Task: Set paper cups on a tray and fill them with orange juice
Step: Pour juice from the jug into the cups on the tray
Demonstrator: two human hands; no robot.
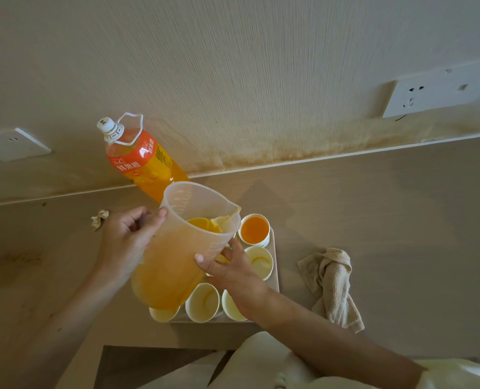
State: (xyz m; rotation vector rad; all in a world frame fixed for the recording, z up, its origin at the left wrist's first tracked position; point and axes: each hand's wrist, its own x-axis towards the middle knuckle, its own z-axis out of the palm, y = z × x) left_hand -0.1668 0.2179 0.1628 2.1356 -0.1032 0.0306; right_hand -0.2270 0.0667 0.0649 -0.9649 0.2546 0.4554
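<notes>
Two hands are gripping the tilted jug [182,248] (left hand [126,242] at its rim, right hand [230,273] lower) over the tray [274,276].

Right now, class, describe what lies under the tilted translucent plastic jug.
Under the translucent plastic jug lies the beige tray of white paper cups; one half-hidden cup peeks out beneath its base. Any cups directly beneath are covered.

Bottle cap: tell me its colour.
White. The cap shows best in the head view, atop the orange-labelled bottle.
</notes>
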